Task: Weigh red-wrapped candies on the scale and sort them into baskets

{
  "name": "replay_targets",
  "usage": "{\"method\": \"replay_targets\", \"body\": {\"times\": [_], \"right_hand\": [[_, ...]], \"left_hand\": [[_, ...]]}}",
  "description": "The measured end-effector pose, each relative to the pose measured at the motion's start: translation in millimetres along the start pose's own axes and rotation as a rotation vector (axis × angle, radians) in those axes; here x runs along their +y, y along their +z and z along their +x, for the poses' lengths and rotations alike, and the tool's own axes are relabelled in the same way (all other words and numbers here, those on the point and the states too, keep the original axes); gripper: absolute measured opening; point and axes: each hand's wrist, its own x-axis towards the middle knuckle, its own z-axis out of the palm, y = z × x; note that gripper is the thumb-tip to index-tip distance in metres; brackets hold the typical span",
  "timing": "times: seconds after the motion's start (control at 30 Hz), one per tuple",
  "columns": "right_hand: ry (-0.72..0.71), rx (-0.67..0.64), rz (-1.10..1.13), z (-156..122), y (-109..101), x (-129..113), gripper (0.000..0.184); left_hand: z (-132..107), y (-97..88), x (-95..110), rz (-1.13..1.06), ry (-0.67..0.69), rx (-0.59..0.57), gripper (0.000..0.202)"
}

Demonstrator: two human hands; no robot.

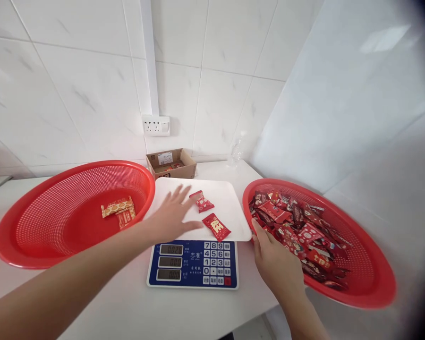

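Note:
My left hand (173, 215) is open, fingers spread flat over the white tray (230, 193) of a blue-faced digital scale (194, 264). Its fingertips are just left of two red snack packets (204, 202) (216, 226) lying on the tray. My right hand (274, 262) rests on the near left rim of the right red basket (371, 283), fingers slightly curled, next to the basket's pile of several red wrapped packets (297, 226). It holds nothing that I can see.
A second red basket (31, 226) at the left holds two orange-red packets (120, 211). A small open cardboard box (171, 163) and a clear plastic bottle (236, 152) stand at the back by the tiled wall. A wall socket (156, 125) is above.

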Motion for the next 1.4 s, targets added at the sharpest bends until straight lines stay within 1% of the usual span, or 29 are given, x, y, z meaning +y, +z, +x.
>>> {"method": "replay_targets", "body": {"times": [0.07,0.13,0.17,0.23,0.3,0.37,0.47,0.57,0.63,0.73,0.83,0.9,0.97,1.0,1.03,1.07,1.13,1.2,1.27,1.3,1.33,1.4], "right_hand": [[-0.003,-0.013,0.005,0,-1,-1,0.045],[-0.002,-0.017,0.005,0,-2,-1,0.046],[-0.004,-0.014,0.004,0,-1,-1,0.046],[-0.012,-0.003,0.001,0,0,0,0.046],[-0.019,-0.001,0.0,0,1,0,0.046],[-0.019,-0.008,-0.004,1,1,1,0.047],[-0.013,-0.013,-0.019,0,1,1,0.047],[-0.008,-0.003,-0.03,-1,1,1,0.047],[-0.008,0.015,-0.029,-1,1,0,0.048],[-0.009,0.019,-0.014,-1,1,0,0.048],[-0.006,0.012,0.005,0,2,0,0.049],[-0.004,0.026,0.009,1,3,0,0.049],[-0.001,0.046,0.009,0,4,0,0.049],[0.002,0.051,0.008,0,5,0,0.049],[0.007,0.049,0.008,0,5,-1,0.049],[0.016,0.039,0.008,0,5,-1,0.049],[0.036,0.003,0.006,0,3,-2,0.049],[0.047,-0.031,0.009,0,1,-3,0.049],[0.047,-0.036,0.02,0,0,-3,0.05],[0.044,-0.029,0.025,-1,0,-3,0.05],[0.045,-0.017,0.025,-1,0,-3,0.05],[0.045,0.01,0.012,-2,1,-3,0.05]], "left_hand": [[19,14.8,19,-0.008,0.054,-0.066,0.088],[34,23.9,29,-0.001,0.063,-0.099,0.091],[41,26.1,32,0.006,0.064,-0.106,0.089],[49,26.5,34,0.024,0.071,-0.1,0.076],[51,24.1,36,0.047,0.078,-0.077,0.058],[49,21.7,39,0.071,0.073,-0.045,0.044],[45,20.2,40,0.08,0.056,0.003,0.036],[40,14.2,33,0.048,0.035,0.058,0.032],[33,2.1,22,0.018,-0.002,0.124,0.032],[14,-28.0,-3,-0.004,-0.134,0.273,0.036],[-12,-58.4,-37,0.024,-0.313,0.384,0.05],[-27,-69.1,-63,0.066,-0.404,0.412,0.061],[-39,-68.1,-90,0.11,-0.452,0.383,0.068],[-43,-63.5,-102,0.126,-0.453,0.337,0.07],[-47,-56.4,-113,0.135,-0.437,0.267,0.071],[-50,-47.8,-123,0.134,-0.408,0.179,0.069],[-55,-29.0,-136,0.108,-0.344,0.004,0.056],[-60,-14.0,-145,0.079,-0.314,-0.112,0.043],[-63,-8.3,-151,0.069,-0.329,-0.153,0.038],[-65,-9.7,-155,0.068,-0.346,-0.157,0.038],[-65,-13.5,-158,0.068,-0.365,-0.151,0.038],[-66,-26.8,-162,0.061,-0.394,-0.095,0.036]]}}
